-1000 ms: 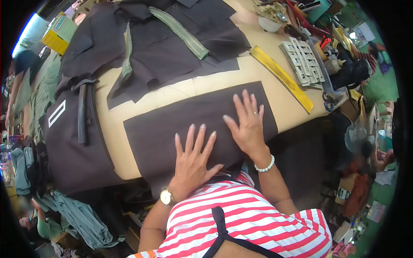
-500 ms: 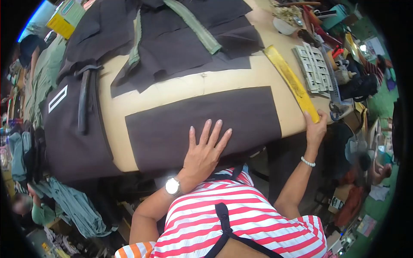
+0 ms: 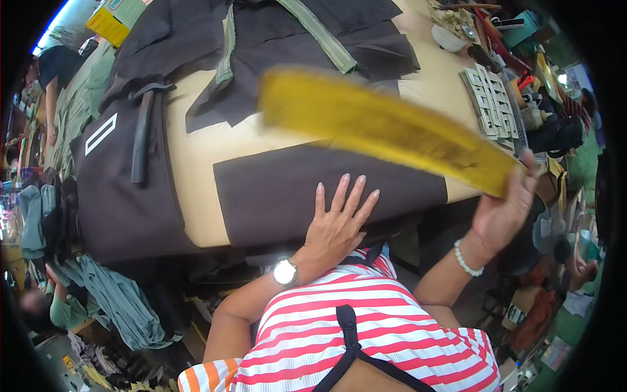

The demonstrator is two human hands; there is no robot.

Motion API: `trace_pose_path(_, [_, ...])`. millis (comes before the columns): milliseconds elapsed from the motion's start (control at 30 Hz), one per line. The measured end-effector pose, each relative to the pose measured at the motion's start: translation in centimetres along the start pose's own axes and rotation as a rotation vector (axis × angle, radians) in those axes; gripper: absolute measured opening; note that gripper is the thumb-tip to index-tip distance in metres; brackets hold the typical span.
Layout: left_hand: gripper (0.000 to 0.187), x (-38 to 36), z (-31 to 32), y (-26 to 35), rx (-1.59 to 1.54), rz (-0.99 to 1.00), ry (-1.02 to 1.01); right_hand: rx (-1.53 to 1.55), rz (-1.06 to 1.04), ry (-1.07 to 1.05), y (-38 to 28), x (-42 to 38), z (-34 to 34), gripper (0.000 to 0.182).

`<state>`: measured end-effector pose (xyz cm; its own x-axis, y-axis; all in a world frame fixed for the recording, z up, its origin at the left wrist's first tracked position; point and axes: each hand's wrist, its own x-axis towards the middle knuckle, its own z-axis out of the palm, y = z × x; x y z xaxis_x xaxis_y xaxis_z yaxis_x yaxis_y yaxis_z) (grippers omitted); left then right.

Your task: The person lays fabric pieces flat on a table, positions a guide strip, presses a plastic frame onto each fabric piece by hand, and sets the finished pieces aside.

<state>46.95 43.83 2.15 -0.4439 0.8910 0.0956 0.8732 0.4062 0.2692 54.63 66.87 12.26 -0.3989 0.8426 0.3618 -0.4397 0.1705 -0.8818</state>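
Note:
My left hand (image 3: pixel 339 219) lies flat, fingers spread, on a dark brown fabric panel (image 3: pixel 268 186) near the table's front edge. In my right hand (image 3: pixel 506 212) is one end of a yellow ruler-like strip (image 3: pixel 392 127). Smeared by motion, the strip is raised and slants across above the panel, hiding part of its far edge. Farther back lie dark cloth pieces (image 3: pixel 281 85) with green strips (image 3: pixel 320 39) on them. A hammer (image 3: pixel 142 137) rests on dark folded cloth at the left, beside a small white rectangular frame (image 3: pixel 101 134).
The pale tabletop (image 3: pixel 196 176) shows between the fabrics. At the right stand a white bowl (image 3: pixel 448 40) of scraps and a pale slotted rack (image 3: pixel 490 104). Green cloth (image 3: pixel 81 104) lies at the far left, where a person's arm (image 3: pixel 51 111) shows. A yellow box (image 3: pixel 108 26) stands behind.
My right hand has lifted the yellow strip off the table and swung it leftward above the panel. My left hand stays on the fabric. The whole view has shifted slightly.

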Motion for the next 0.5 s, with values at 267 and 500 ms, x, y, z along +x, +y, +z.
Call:
trace_pose_path(267, [0.059, -1.7, -1.8, -1.7, -0.239, 0.108, 0.463, -0.948, 0.039, -0.292, 9.0, -3.1, 2.7, 0.041])
trace_pose_path(500, [0.068, -4.7, -4.5, -6.2, -0.025, -0.489, 0.459, -0.881, 0.014, -0.278, 9.1, -4.9, 1.4, 0.039])
